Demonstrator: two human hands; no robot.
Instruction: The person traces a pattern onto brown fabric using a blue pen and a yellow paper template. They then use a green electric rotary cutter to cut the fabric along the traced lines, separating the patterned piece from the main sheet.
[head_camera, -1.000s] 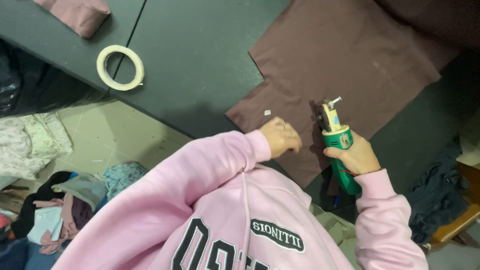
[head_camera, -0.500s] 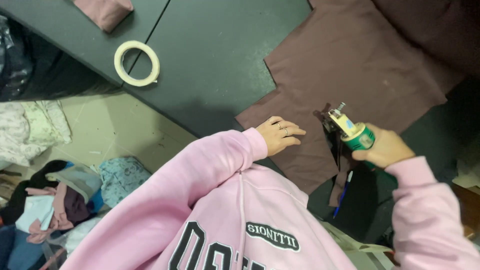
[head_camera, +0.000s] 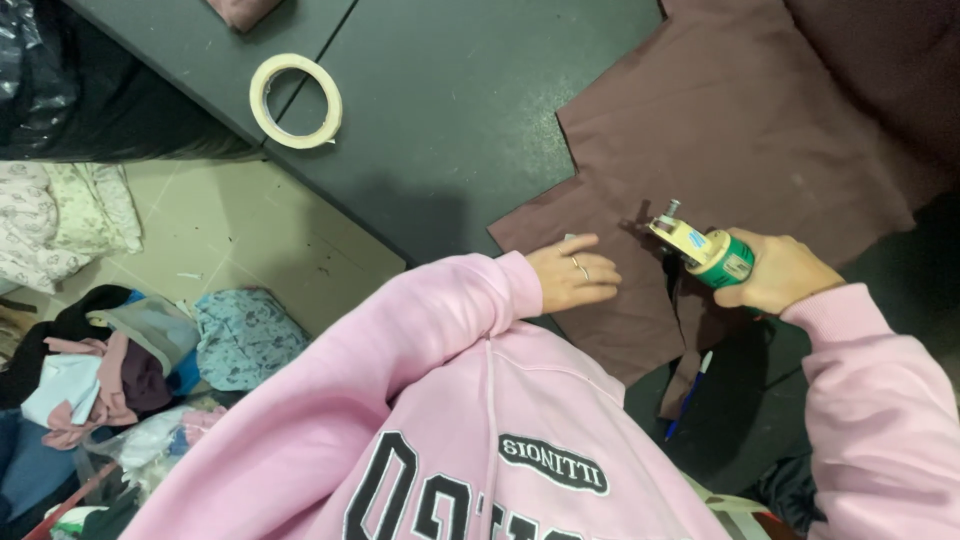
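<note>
Green handheld cutter (head_camera: 712, 257) sits over the near edge of the maroon fabric (head_camera: 740, 130) spread on the dark table (head_camera: 450, 110), gripped by the right hand (head_camera: 775, 272), whose pink-sleeved arm bends in from the right. Left hand (head_camera: 570, 275) reaches forward from its pink sleeve and lies flat on the fabric just left of the cutter, fingers loosely spread, holding nothing. Tape roll (head_camera: 295, 100) lies well apart at the table's edge; a blue pen (head_camera: 688, 395) lies below the fabric, and piled clothes (head_camera: 120, 350) cover the floor at left.
</note>
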